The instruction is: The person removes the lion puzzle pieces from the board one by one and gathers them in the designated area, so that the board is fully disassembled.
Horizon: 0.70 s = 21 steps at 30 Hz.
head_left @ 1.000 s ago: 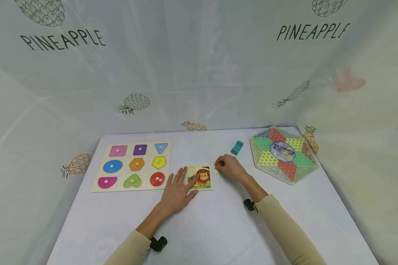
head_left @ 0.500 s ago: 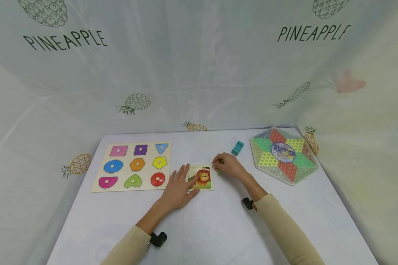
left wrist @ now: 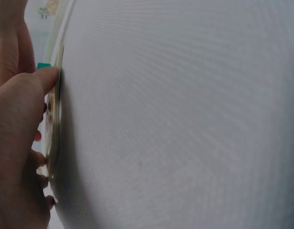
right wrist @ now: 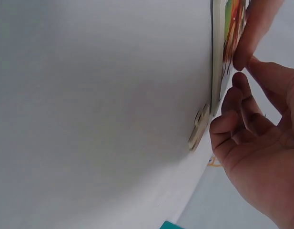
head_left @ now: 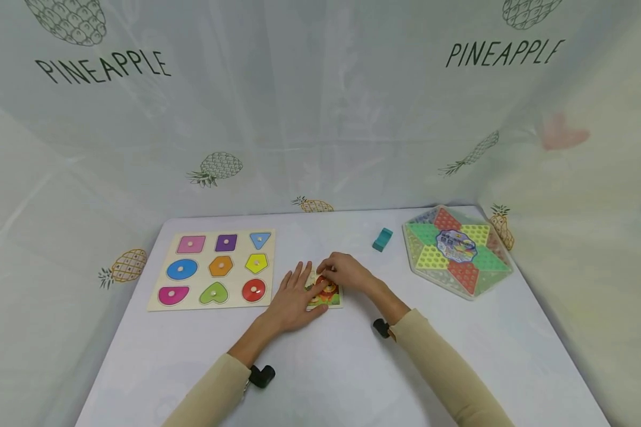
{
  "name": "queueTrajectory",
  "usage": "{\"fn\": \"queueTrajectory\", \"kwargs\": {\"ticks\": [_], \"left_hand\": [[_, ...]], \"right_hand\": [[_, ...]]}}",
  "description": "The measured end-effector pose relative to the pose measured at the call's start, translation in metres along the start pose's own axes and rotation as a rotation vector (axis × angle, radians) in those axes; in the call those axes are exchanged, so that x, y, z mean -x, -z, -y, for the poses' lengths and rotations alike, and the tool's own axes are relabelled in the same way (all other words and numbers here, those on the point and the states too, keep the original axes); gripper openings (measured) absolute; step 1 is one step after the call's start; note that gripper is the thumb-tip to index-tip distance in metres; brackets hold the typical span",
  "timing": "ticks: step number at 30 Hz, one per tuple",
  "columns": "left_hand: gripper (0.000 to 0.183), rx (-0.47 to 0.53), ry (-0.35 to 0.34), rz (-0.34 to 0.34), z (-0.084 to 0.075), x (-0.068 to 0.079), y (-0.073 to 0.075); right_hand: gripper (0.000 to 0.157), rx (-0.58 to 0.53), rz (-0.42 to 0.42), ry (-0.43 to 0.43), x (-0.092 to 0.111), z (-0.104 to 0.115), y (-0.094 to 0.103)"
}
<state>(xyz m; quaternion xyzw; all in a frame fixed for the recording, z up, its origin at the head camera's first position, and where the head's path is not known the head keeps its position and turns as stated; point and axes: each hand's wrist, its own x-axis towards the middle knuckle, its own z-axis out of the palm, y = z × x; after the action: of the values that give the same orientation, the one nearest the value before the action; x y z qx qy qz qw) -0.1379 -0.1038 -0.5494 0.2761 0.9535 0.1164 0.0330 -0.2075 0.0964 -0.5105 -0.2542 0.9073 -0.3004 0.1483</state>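
A small lion jigsaw puzzle [head_left: 333, 300] lies flat on the table, mostly covered by my hands. My left hand [head_left: 292, 305] rests on its left side with fingers spread, the index finger across the picture. In the left wrist view the thumb touches the puzzle's edge [left wrist: 55, 129]. My right hand [head_left: 347, 273] is over the puzzle's upper part, its fingers bent and thumb and fingertips together, pinching a puzzle piece that the fingers hide. The right wrist view shows a loose puzzle piece [right wrist: 199, 128] on the table beside the board, under the curled fingers.
To the left lies a wooden shape board [head_left: 240, 249] with colourful knobbed shapes. A teal block [head_left: 382, 239] sits behind my right hand. At the back right is a hexagonal Chinese checkers board [head_left: 456, 252]. A pineapple-print curtain [head_left: 320, 118] hangs behind the table.
My right hand has moved left from beside the puzzle to over its upper part. My left hand has shifted slightly to the right, still spread on the puzzle.
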Motion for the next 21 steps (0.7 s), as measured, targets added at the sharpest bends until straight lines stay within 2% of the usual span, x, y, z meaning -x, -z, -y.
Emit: {"fn": "queueTrajectory", "kwargs": {"ticks": [9, 21], "left_hand": [[0.061, -0.019, -0.013, 0.002, -0.0012, -0.0008, -0.0012], [0.064, -0.044, 0.023, 0.044, 0.001, -0.0011, -0.0069]], "right_hand": [[0.026, 0.103, 0.031, 0.049, -0.0047, 0.0043, -0.0065], [0.03, 0.108, 0.027, 0.033, -0.0056, 0.0059, -0.0103]]}}
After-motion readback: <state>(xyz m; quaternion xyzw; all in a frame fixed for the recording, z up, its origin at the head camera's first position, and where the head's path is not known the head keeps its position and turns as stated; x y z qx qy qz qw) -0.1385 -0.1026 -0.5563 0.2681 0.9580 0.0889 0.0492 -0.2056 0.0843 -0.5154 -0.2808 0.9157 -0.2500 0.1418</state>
